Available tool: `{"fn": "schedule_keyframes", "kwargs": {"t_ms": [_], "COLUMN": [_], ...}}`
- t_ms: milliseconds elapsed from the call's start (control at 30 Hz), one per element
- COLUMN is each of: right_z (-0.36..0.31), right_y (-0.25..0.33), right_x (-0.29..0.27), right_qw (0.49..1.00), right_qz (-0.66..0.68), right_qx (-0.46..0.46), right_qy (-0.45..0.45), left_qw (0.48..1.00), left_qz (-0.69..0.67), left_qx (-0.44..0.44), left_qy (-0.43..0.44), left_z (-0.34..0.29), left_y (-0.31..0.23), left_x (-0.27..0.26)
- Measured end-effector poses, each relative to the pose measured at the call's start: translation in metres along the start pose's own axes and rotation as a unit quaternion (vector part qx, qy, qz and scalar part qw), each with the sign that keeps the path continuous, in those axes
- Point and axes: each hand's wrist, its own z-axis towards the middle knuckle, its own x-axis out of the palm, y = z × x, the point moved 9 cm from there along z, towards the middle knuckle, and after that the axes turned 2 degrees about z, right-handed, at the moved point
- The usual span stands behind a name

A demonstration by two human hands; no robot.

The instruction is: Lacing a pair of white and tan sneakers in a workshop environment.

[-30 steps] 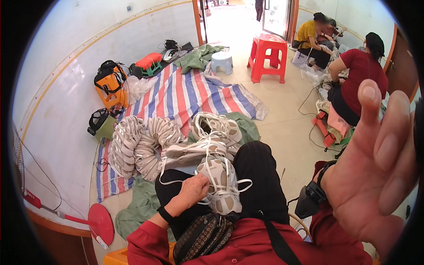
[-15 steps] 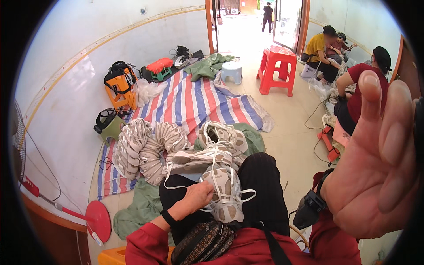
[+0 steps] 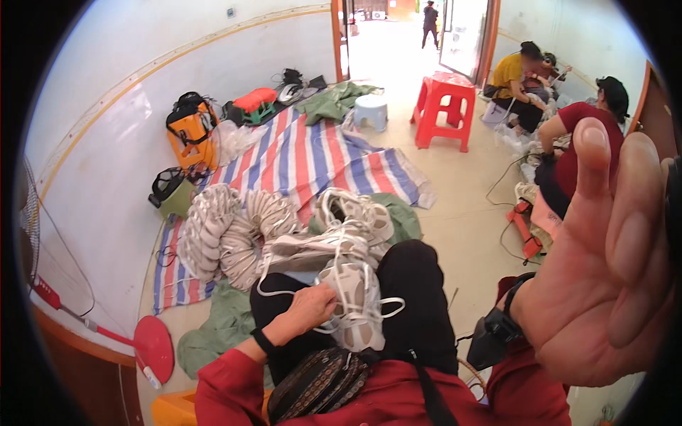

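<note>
A beige and white sneaker [image 3: 359, 323] with loose white laces lies between my thighs, its toe toward me. At its left side is my left hand [image 3: 309, 312], fingers curled in and closed on the shoe's edge by the laces. My right hand [image 3: 604, 255] is raised close to the camera at the right, palm showing, fingers stretched out and holding nothing. Beyond the sneaker on my lap, more laced sneakers [image 3: 355, 220] are heaped. To their left, a ring-shaped bundle of pale shoes [image 3: 234, 227] rests on the striped sheet.
A red, white and blue striped sheet [image 3: 298, 156] covers the floor ahead. Past it stand a small light-blue stool [image 3: 371, 112] and a tall red stool [image 3: 446, 110]. Co-workers [image 3: 522, 78] sit at the right. An orange stool with a black bag [image 3: 190, 135] is by the left wall.
The view has shifted slightly. My left hand stays at the side of the sneaker, and my right hand remains raised with fingers extended.
</note>
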Motion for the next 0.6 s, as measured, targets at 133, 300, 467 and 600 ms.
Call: {"fn": "schedule_keyframes", "kwargs": {"t_ms": [133, 300, 467, 600], "right_z": [-0.005, 0.002, -0.082, -0.216], "right_y": [0.004, -0.007, -0.068, -0.106], "right_x": [0.004, 0.035, 0.124, 0.159], "right_qw": [1.0, 0.997, 0.926, 0.875], "right_qz": [0.02, 0.057, 0.055, 0.001], "right_qx": [0.008, 0.032, 0.305, 0.358], "right_qy": [0.015, 0.051, 0.214, 0.324], "left_qw": [1.0, 1.0, 0.998, 1.0], "left_qz": [0.006, 0.013, 0.003, -0.002], "left_qx": [-0.012, -0.011, 0.01, -0.026], "left_qy": [-0.016, -0.019, -0.063, -0.014], "left_z": [-0.002, 0.001, -0.005, 0.003], "left_y": [0.002, 0.015, 0.012, 0.009], "left_x": [0.004, 0.012, -0.004, -0.006]}}
